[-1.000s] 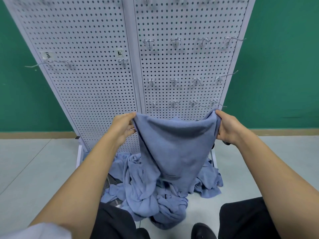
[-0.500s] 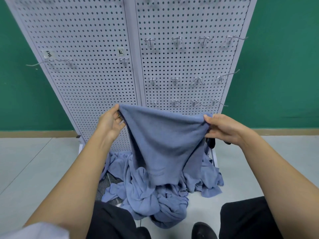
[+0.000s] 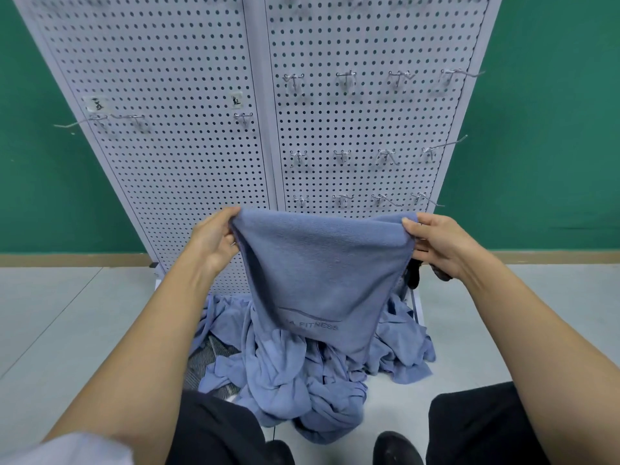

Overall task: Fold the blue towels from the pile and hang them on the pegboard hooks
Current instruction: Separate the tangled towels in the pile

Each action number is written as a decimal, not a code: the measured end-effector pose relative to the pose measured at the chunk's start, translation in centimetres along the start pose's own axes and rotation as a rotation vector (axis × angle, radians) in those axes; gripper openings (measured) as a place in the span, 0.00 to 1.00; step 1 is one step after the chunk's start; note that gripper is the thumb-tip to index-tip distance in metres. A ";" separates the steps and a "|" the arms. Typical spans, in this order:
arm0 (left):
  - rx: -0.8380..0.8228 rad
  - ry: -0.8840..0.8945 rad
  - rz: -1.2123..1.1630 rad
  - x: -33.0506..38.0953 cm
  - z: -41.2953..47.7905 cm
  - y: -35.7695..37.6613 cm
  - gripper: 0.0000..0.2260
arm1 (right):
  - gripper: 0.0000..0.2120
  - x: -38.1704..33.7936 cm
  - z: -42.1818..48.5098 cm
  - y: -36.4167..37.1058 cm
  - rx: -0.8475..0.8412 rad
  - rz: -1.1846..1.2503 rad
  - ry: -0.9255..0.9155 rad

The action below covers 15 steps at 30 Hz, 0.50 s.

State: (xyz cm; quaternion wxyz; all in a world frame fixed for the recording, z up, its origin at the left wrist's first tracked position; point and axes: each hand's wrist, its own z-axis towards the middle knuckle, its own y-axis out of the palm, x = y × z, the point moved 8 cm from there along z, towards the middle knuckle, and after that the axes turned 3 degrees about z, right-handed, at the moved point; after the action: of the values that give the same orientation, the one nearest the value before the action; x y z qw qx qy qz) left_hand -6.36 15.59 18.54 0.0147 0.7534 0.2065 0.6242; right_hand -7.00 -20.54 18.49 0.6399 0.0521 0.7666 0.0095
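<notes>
A blue towel [image 3: 322,273] hangs folded between my two hands, its top edge stretched level in front of the pegboard's lower part. My left hand [image 3: 211,239] grips its left top corner. My right hand [image 3: 436,243] pinches the right top corner. Faint lettering shows near the towel's lower edge. Below it, a pile of crumpled blue towels [image 3: 302,380] lies on the floor at the pegboard's foot. The white pegboard [image 3: 188,95] stands upright behind, with rows of metal hooks [image 3: 345,77] on its right panel and a few on the left panel.
A grey striped cloth [image 3: 204,357] peeks out under the pile's left side. My dark trouser legs and shoes [image 3: 396,446] are at the bottom. A dark object [image 3: 413,273] sits by the pegboard base at right. Green wall and pale floor surround the board.
Both hands rose with the towel at first, then settled a little lower. The hands stand wider apart than half a second ago, with the top edge drawn flatter.
</notes>
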 end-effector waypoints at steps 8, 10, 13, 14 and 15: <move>-0.056 0.103 0.214 0.8 -0.9 0.7 0.06 | 0.06 -0.8 0.4 -2.9 0.286 0.004 -0.114; -0.053 0.137 0.301 1.1 -1.1 0.7 0.05 | 0.04 -0.9 0.4 -2.4 0.216 -0.014 -0.132; -0.084 0.172 0.410 1.4 -1.2 0.9 0.05 | 0.09 -1.2 0.6 -1.4 0.093 -0.092 -0.156; -0.094 0.183 0.461 1.4 -1.2 1.0 0.07 | 0.12 -1.2 0.6 -1.0 0.058 -0.145 -0.167; -0.104 0.196 0.518 1.4 -1.2 1.2 0.10 | 0.14 -1.2 0.6 -0.7 0.034 -0.213 -0.183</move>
State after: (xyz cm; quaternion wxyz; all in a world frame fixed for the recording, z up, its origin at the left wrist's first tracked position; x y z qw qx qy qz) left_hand -6.96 14.70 20.44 -0.1268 0.7152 -0.0250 0.6869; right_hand -6.24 -21.41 19.54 0.7035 -0.0182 0.7064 -0.0760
